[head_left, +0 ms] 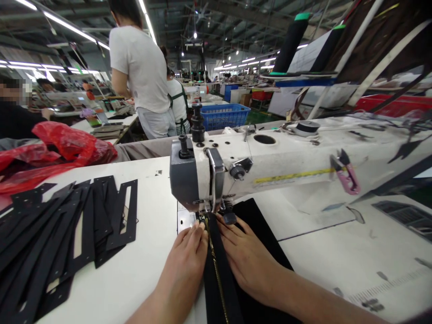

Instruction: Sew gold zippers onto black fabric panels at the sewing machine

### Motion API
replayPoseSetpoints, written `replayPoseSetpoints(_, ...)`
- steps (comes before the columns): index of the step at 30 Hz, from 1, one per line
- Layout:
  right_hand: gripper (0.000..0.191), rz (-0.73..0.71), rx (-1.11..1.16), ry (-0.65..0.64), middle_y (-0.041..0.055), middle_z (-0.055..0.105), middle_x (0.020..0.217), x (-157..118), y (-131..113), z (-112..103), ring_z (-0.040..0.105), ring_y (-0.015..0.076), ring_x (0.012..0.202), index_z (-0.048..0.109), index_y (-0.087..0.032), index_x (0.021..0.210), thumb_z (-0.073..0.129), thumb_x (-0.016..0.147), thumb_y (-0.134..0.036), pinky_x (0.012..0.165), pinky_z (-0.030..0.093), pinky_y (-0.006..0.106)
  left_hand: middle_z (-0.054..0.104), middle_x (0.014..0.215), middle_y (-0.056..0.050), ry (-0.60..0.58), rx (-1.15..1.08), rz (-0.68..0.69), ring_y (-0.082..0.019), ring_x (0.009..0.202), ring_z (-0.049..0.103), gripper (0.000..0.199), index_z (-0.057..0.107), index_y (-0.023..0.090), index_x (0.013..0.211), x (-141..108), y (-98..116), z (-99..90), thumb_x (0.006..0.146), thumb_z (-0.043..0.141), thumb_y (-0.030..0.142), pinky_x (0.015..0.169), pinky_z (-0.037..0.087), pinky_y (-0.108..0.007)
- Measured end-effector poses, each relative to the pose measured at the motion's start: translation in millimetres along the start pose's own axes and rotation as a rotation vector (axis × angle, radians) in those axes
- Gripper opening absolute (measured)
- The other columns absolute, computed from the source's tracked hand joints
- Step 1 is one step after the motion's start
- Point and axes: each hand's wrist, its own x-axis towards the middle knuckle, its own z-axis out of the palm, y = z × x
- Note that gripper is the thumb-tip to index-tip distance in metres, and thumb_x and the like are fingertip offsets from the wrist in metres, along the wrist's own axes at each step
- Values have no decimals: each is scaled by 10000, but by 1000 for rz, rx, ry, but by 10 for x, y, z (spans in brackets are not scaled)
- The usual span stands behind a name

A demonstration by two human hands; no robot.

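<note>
Two hands of ours lie on one black strip point(229, 292) with one gold zip point(215, 265) down it, its far end under the needle area of one sewing machine point(184, 175). Our left hand point(189, 261) holds it from the left, fingers laid flat together and not clenched; our right hand point(248, 258) does likewise from the right, fingers spread a little. Beneath our right hand we see one larger black cloth point(254, 220). To our left lie many flat black pieces point(67, 234), too overlapped to count, with one red bag point(74, 144) beyond. On the machine's arm we see one pair of pink snips point(349, 180) and one yellow tape point(293, 176); above it, two black cones point(293, 45). Past the machine are one blue basket point(226, 116) and two people point(141, 72) in white tops, one with green straps.
</note>
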Motion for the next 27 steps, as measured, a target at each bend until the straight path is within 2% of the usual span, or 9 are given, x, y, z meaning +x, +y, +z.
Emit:
replayPoseSetpoints(2, 490, -2, -5, 6, 102, 374, 1383, 2, -6, 3, 251, 228, 1309, 403, -159, 1324, 371, 840, -85, 1062, 212, 500, 589, 1098, -176, 23, -4, -2, -257, 1039, 552, 323, 570, 70, 1051, -2, -8, 19, 851, 320, 34, 843, 497, -411)
replayPoseSetpoints(6, 487, -8, -44, 30, 105, 418, 1353, 1, 1, 50, 291, 226, 1292, 411, -163, 1321, 375, 843, -79, 1056, 234, 489, 578, 1100, -199, -93, 4, 36, -265, 1045, 551, 284, 558, 36, 1054, 22, -23, -19, 847, 364, 19, 860, 490, -406)
replayPoseSetpoints(11, 503, -36, -86, 23, 141, 419, 1344, 20, 26, 90, 337, 245, 1265, 404, -125, 1323, 382, 823, -71, 1040, 246, 514, 566, 1102, -209, -133, -32, 23, -272, 1043, 550, 290, 528, 24, 1090, 42, -36, -47, 830, 401, 10, 872, 486, -428)
replayPoseSetpoints(18, 520, -40, -77, 1, 142, 391, 1365, 61, 52, 60, 310, 244, 1283, 368, -129, 1344, 390, 826, -81, 1032, 254, 526, 596, 991, -152, -113, -56, -11, -221, 925, 583, 217, 559, 71, 1004, 108, -83, -79, 834, 432, 23, 810, 524, -367)
replayPoseSetpoints(22, 487, -37, -63, 9, 143, 419, 1343, 137, 100, 61, 307, 254, 1282, 409, -140, 1315, 390, 832, -81, 1019, 263, 543, 589, 930, -123, -96, -63, -45, -206, 841, 590, 176, 584, 89, 935, 158, -132, -65, 822, 462, 30, 748, 536, -335)
replayPoseSetpoints(25, 463, -41, -39, 48, 139, 451, 1315, 155, 108, 20, 335, 256, 1264, 445, -143, 1284, 372, 833, -64, 1014, 277, 540, 586, 907, -109, -87, -73, -71, -195, 804, 596, 188, 593, 103, 927, 163, -156, -59, 832, 445, 36, 711, 543, -331)
replayPoseSetpoints(27, 433, -49, -19, 120, 147, 472, 1286, 96, 55, -19, 361, 247, 1243, 468, -138, 1256, 352, 846, -64, 1009, 295, 527, 592, 946, -110, -84, -87, -70, -190, 821, 605, 216, 594, 114, 963, 142, -159, -83, 827, 446, 33, 725, 547, -330)
